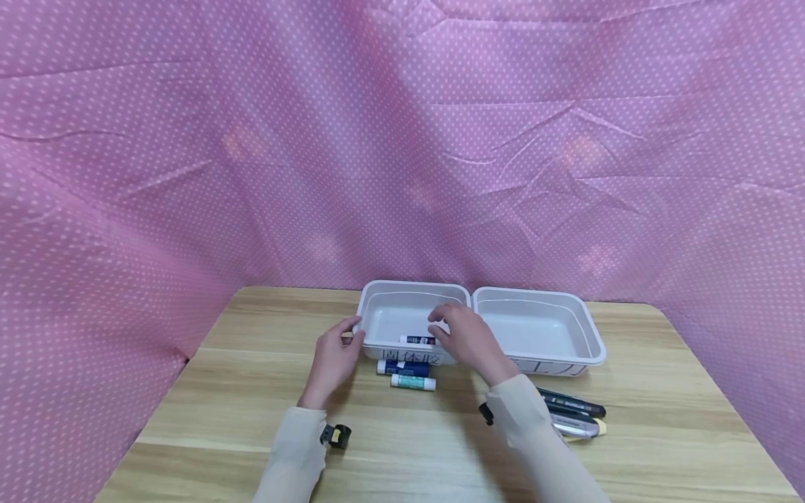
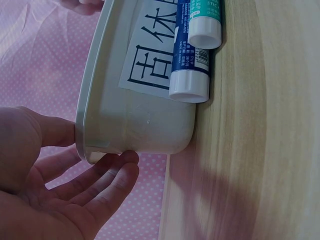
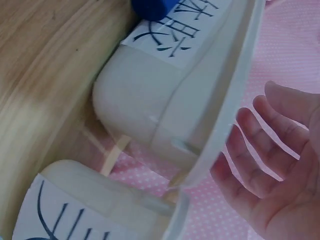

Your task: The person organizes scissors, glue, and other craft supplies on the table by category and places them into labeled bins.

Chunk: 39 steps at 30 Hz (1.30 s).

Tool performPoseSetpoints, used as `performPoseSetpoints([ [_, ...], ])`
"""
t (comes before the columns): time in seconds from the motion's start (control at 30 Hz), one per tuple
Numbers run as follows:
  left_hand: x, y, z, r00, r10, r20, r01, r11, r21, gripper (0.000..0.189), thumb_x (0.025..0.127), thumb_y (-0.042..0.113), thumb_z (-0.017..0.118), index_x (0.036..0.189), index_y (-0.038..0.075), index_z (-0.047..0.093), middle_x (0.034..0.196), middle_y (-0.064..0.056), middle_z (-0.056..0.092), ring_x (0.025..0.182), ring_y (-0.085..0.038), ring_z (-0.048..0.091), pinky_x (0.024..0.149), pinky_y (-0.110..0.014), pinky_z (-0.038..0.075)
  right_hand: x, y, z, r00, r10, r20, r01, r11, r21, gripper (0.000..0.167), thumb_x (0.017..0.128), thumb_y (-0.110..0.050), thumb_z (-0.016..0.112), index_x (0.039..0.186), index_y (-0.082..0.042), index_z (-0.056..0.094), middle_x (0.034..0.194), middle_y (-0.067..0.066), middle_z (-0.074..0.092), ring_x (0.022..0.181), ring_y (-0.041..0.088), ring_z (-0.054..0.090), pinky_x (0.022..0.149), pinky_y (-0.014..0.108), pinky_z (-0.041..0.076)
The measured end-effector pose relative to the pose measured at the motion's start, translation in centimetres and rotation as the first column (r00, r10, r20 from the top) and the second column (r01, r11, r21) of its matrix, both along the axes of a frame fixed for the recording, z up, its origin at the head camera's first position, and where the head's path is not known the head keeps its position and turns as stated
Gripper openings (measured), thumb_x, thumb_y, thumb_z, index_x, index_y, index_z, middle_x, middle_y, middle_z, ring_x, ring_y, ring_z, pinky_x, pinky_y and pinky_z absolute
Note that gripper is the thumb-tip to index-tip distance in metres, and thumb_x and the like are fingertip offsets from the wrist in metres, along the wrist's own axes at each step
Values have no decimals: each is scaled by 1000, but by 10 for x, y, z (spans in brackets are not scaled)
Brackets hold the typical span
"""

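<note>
My left hand (image 1: 333, 356) holds the left corner of a white plastic tray (image 1: 414, 285), its thumb at the rim and its fingers against the outer end wall. A printed label with Chinese characters (image 2: 150, 50) is on the tray's front. Over the tray's right part, my right hand (image 1: 468, 339) has its fingers loosely bent, with nothing between them. Just left of its fingertips, a glue stick (image 1: 417, 340) shows inside the tray near the front wall. In front of the tray lie a dark blue glue stick (image 1: 404, 368) and a green glue stick (image 1: 413, 383) with white ends.
A second white tray (image 1: 541, 292) with a label stands to the right, beside the first. Several utility knives (image 1: 572, 412) lie in front of it, partly behind my right sleeve. The wooden table (image 1: 251, 391) meets a pink dotted cloth (image 1: 402, 175) at the back.
</note>
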<state>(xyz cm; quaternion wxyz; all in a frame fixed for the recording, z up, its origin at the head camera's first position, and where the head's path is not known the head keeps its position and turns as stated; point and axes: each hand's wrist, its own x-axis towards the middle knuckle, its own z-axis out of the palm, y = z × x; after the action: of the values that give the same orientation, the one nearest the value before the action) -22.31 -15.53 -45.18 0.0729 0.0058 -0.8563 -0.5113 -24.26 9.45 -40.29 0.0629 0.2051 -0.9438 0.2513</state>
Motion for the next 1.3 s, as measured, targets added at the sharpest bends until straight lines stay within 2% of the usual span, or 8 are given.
performPoseSetpoints([
  [0.63,-1,-1,-2,1000,3,-21,-3,1000,-7,42,102,11,59,142,-2,56,140,-27,59,106,-36,71,83,-36,63,32,-1,3,997,-33,-68,28,997,-71,28,95,-25,75,120,-12,73,116,3,70,105,22,68,92,43,59],
  [1.07,-2,0,-2,1000,10,-10,-10,1000,-9,41,103,14,59,142,0,56,141,-25,59,107,-34,71,84,-36,63,45,1,-9,998,47,-39,-51,991,-127,28,96,-26,74,121,-15,72,118,-1,70,110,18,67,97,40,57],
  [1.3,-3,0,-3,1000,12,-17,-12,1000,-12,41,103,14,60,141,0,57,141,-25,59,107,-35,71,86,-37,63,52,2,-16,994,65,-86,-72,994,-87,32,94,-27,76,123,-15,71,119,0,71,108,19,67,95,40,58],
])
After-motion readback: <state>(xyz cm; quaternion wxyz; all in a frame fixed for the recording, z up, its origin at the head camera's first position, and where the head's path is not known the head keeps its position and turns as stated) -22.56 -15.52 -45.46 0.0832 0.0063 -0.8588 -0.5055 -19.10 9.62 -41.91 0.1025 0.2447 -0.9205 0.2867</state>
